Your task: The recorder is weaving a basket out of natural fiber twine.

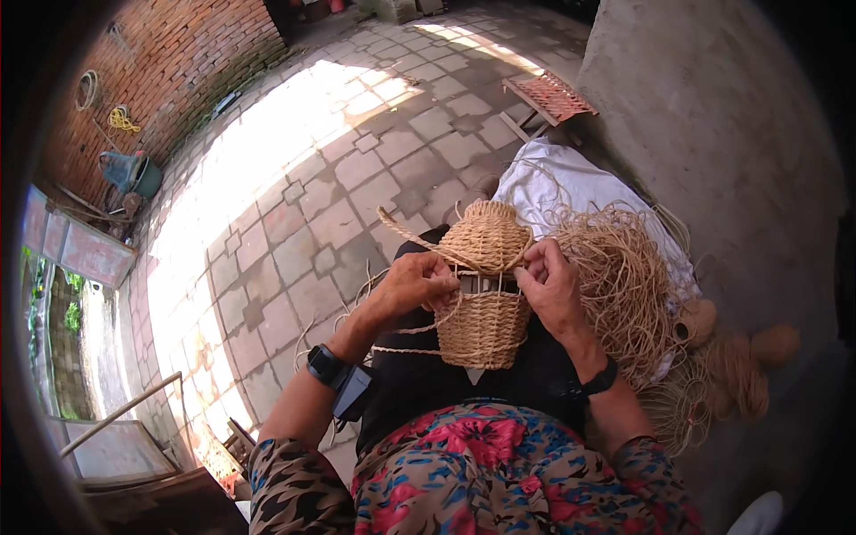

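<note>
A tan straw basket in the making lies on my lap. Its rounded upper woven part point(484, 235) and its squarer lower woven part point(482, 330) are separated by a dark gap crossed by a few bare upright strands. My left hand point(417, 283) is closed at the left end of this gap, pinching a straw cord; loose cord ends trail to its left. At the right end, my right hand point(551, 278) has thumb and fingertips pinched by the basket's edge, apparently on a strand. What lies between those fingertips is mostly hidden. A thicker twisted rope point(403, 229) sticks out to the upper left.
To my right, a big heap of loose straw cord point(615, 285) lies on a white sack point(557, 183), beside several cord balls point(695, 323). A low slatted stand point(551, 96) is farther off by the grey wall point(713, 134). Paving slabs point(303, 223) stretch ahead and left toward a brick wall point(187, 62).
</note>
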Demonstrator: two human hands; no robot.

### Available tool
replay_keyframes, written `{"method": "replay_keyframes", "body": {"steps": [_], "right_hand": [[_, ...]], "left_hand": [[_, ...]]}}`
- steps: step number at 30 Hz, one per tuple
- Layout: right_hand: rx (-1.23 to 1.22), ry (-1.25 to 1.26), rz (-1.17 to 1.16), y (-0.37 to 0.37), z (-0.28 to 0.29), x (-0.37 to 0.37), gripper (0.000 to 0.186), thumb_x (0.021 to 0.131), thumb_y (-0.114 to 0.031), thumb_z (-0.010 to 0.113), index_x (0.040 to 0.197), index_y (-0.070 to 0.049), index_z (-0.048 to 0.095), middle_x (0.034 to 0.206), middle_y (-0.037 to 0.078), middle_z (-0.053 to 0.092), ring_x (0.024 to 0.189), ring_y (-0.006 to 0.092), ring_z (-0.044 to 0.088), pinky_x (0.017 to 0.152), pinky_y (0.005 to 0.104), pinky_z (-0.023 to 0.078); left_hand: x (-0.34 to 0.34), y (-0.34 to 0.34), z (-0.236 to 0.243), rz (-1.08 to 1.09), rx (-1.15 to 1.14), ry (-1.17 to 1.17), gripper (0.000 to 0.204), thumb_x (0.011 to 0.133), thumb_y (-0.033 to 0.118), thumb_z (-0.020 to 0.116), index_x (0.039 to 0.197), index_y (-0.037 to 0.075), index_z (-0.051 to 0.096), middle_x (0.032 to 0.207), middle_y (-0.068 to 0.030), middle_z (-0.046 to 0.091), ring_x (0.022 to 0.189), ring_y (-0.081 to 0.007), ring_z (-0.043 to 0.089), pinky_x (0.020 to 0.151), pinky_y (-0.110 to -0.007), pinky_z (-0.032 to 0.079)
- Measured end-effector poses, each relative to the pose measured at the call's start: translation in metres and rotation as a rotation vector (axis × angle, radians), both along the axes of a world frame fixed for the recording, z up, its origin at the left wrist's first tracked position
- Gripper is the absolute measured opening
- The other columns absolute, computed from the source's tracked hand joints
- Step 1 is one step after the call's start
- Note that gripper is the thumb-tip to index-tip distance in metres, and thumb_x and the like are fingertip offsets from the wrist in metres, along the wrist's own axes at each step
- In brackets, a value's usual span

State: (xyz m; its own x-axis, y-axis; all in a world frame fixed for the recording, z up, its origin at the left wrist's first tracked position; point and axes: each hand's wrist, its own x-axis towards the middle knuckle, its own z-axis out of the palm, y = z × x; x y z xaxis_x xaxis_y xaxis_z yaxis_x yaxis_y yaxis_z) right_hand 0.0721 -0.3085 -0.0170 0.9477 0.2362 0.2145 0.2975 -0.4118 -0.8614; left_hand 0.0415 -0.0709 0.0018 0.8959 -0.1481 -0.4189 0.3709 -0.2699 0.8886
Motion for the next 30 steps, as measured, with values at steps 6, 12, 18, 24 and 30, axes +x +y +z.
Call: {"method": "replay_keyframes", "body": {"steps": [6,12,18,24,30], "right_hand": [[-0.176,-0.216,-0.126,0.001,-0.007,-0.006,0.027,0.075,0.003,0.064,0.097,-0.006,0.05,0.064,0.008,0.053,0.056,0.0238,0.058,0.054,0.0361,0.048],[-0.065,-0.123,-0.081,0.005,-0.007,-0.007,0.028,0.075,0.005,0.063,0.098,-0.005,0.051,0.064,0.007,0.05,0.056,0.0236,0.057,0.055,0.0336,0.048],[-0.047,-0.109,-0.094,0.002,-0.014,-0.008,0.025,0.077,0.004,0.064,0.098,-0.005,0.052,0.066,0.007,0.053,0.059,0.0231,0.059,0.057,0.0344,0.049],[-0.04,-0.119,-0.105,0.004,-0.009,-0.011,0.024,0.078,0.003,0.064,0.097,-0.005,0.052,0.067,0.007,0.053,0.059,0.0218,0.059,0.057,0.0333,0.049],[-0.038,-0.081,-0.126,0.001,-0.008,-0.01,0.023,0.079,0.003,0.064,0.096,-0.006,0.051,0.066,0.007,0.051,0.058,0.021,0.058,0.056,0.0329,0.048]], "left_hand": [[-0.044,0.172,-0.061,0.491,1.051,-0.394,0.022,0.078,0.023,0.055,0.075,0.001,0.057,0.069,-0.0201,0.061,0.069,-0.0415,0.06,0.065,-0.047,0.047],[-0.099,0.267,-0.057,0.407,0.927,0.199,0.037,0.072,0.022,0.069,0.104,0.004,0.064,0.082,-0.0161,0.068,0.068,-0.0229,0.068,0.059,-0.037,0.054],[-0.024,0.058,-0.006,-0.043,0.517,-0.521,0.025,0.085,0.017,0.065,0.107,0.004,0.063,0.092,-0.0122,0.061,0.067,-0.0194,0.057,0.065,-0.032,0.048],[-0.015,0.018,0.001,-0.248,0.478,-0.555,0.016,0.088,0.016,0.061,0.095,0.001,0.065,0.081,-0.0163,0.062,0.074,-0.0336,0.062,0.066,-0.04,0.048],[-0.021,0.092,-0.025,0.104,0.861,-0.634,0.013,0.088,0.014,0.06,0.085,0.001,0.06,0.081,-0.0184,0.061,0.076,-0.0388,0.061,0.067,-0.046,0.047]]}}
